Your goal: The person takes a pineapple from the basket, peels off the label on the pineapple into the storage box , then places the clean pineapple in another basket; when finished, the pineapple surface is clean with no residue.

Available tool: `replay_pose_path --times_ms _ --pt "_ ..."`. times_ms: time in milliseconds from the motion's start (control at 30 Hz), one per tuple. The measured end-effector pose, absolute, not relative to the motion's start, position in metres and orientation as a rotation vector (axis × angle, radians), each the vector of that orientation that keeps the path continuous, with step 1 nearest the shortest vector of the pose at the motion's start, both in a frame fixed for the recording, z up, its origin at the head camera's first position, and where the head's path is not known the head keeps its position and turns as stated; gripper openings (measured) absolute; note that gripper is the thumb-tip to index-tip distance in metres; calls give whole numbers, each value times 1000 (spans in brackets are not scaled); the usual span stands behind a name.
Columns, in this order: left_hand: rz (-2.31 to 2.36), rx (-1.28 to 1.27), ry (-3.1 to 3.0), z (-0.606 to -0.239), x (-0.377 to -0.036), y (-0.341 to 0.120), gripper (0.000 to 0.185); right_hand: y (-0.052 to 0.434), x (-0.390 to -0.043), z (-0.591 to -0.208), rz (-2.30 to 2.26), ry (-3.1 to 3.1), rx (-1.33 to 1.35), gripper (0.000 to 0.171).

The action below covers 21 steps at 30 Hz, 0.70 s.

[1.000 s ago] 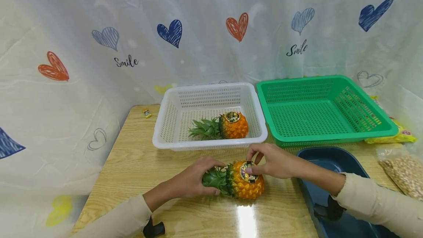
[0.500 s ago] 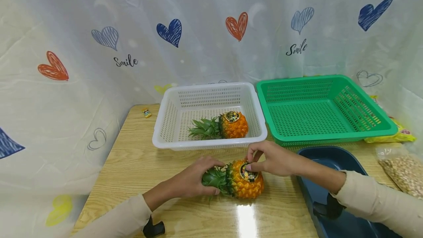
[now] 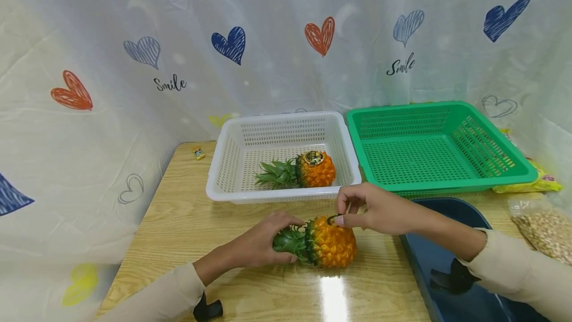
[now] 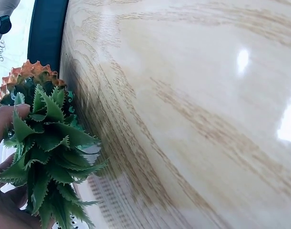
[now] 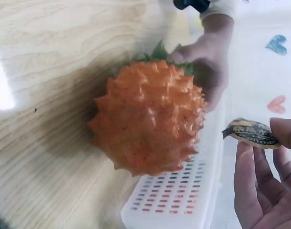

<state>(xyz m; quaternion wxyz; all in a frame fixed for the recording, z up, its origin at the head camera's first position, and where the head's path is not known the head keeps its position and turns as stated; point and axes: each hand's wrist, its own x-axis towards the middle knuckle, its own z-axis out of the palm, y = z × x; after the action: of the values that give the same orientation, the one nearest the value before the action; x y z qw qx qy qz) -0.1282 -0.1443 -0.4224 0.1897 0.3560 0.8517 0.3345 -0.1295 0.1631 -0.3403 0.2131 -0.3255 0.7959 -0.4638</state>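
Observation:
An orange pineapple (image 3: 336, 245) lies on its side on the wooden table, its green crown pointing left. My left hand (image 3: 268, 242) grips it by the leafy crown (image 4: 50, 148), thumb on the near side and fingers on the far side. Between the thumb and fingers of my right hand (image 3: 380, 210) is a black-and-gold sticker (image 5: 252, 132), pinched and curled, close over the fruit's upper side. In the right wrist view the sticker appears apart from the spiky skin. A second pineapple (image 3: 317, 170), with a round sticker on its skin, lies in the white basket (image 3: 281, 196).
A green basket (image 3: 451, 183) stands right of the white one. Below it, a dark blue tray (image 3: 415, 262) sits under my right forearm. A bag of pale kernels (image 3: 542, 227) and a yellow packet (image 3: 545, 183) are far right; a small wrapped candy (image 3: 198, 153) lies back left.
The sticker, earlier flat on the pineapple's skin, has been peeled up by my right hand, which has moved slightly up and right. My left hand keeps its grip on the crown.

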Motion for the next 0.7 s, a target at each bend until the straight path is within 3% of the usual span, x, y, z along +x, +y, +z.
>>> replay_pose_path --times_ms 700 --pt "921 987 2395 -422 -128 -145 68 216 -122 -346 -1257 2244 -803 13"
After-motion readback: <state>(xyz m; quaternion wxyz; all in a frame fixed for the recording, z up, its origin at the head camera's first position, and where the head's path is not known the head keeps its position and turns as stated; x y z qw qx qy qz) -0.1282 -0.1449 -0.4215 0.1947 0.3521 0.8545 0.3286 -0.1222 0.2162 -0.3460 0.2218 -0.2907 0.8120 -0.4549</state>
